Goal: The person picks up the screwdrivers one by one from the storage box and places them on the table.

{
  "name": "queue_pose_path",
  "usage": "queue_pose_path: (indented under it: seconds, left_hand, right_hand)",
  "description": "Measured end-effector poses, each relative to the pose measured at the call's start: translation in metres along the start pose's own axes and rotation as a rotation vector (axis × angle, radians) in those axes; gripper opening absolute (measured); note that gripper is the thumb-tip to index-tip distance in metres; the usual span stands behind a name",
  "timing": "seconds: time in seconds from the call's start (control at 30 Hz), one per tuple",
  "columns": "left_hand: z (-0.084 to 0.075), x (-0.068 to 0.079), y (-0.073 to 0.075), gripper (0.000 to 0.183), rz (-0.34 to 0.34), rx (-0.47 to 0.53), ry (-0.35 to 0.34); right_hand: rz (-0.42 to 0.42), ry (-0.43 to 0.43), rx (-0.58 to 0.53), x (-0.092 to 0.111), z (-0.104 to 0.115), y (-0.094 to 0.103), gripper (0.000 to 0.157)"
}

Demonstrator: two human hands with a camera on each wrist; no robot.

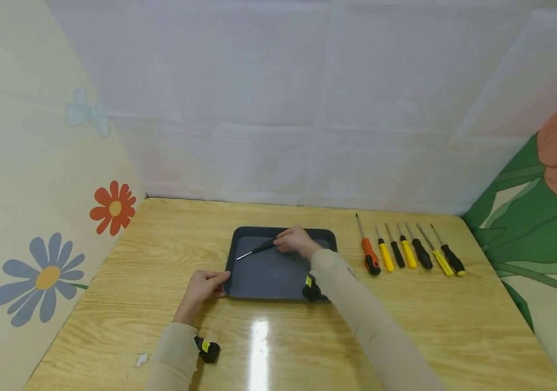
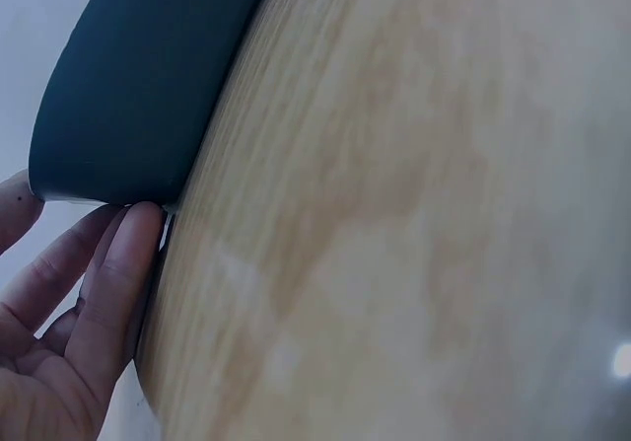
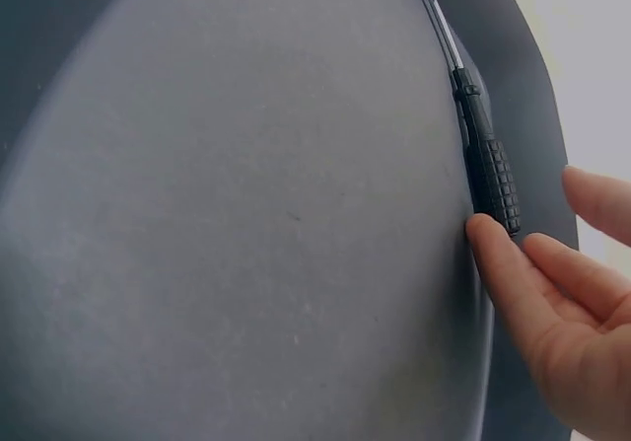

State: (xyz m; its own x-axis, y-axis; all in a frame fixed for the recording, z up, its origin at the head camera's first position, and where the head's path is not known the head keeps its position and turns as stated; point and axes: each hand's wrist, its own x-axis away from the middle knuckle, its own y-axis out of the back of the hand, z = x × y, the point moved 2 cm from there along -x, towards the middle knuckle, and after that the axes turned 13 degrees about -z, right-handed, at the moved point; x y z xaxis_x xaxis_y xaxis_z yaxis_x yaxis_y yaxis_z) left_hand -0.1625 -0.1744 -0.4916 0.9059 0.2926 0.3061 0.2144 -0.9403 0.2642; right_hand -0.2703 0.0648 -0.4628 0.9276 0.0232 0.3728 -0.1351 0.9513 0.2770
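A dark grey tray (image 1: pixel 268 282) lies on the wooden table, with one black-handled screwdriver (image 1: pixel 263 246) inside it near the far side. The screwdriver's metal tip points left. At the tray's near left corner my left hand (image 1: pixel 203 284) grips the rim, thumb on top and fingers against the outer side and underneath. My right hand (image 1: pixel 294 241) is over the far part of the tray, by the butt of the handle. In the right wrist view its fingertips (image 3: pixel 483 226) are at the handle's end, while the thumb (image 3: pixel 599 202) stands apart from it.
Right of the tray, several screwdrivers lie side by side: an orange-and-black one (image 1: pixel 369 255), then yellow and black ones such as the yellow-handled screwdriver (image 1: pixel 407 252). A small white patch (image 1: pixel 141 359) shows near the table's front left. A white cloth (image 1: pixel 259 136) hangs behind the table.
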Motion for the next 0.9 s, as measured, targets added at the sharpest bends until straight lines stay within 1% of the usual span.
queue_pose_path:
  seconds: [0.23,0.4,0.53,0.6,0.77,0.9]
  left_hand:
    - [0.001,-0.001,0.001,0.027,0.005,-0.007,0.002]
    - [0.001,-0.001,0.001,0.028,0.008,-0.001,0.007]
    - [0.001,-0.001,0.0,0.027,-0.004,0.006,0.02]
    - [0.001,-0.001,0.0,0.027,-0.005,0.006,0.021]
    - [0.001,-0.001,0.0,0.027,-0.003,0.006,0.02]
    - [0.0,0.0,0.0,0.028,0.007,0.007,0.021]
  right_hand:
    - [0.005,0.011,0.021,-0.001,-0.003,-0.005,0.03]
    - [-0.005,-0.008,0.001,-0.001,-0.003,-0.009,0.027]
    - [-0.009,-0.016,0.0,0.001,-0.002,-0.012,0.029]
    - [-0.007,-0.005,0.032,0.001,-0.002,-0.014,0.03]
    - [0.023,0.075,0.141,0.003,0.0,-0.016,0.034]
    - [0.016,0.109,0.194,0.002,0.001,-0.019,0.035]
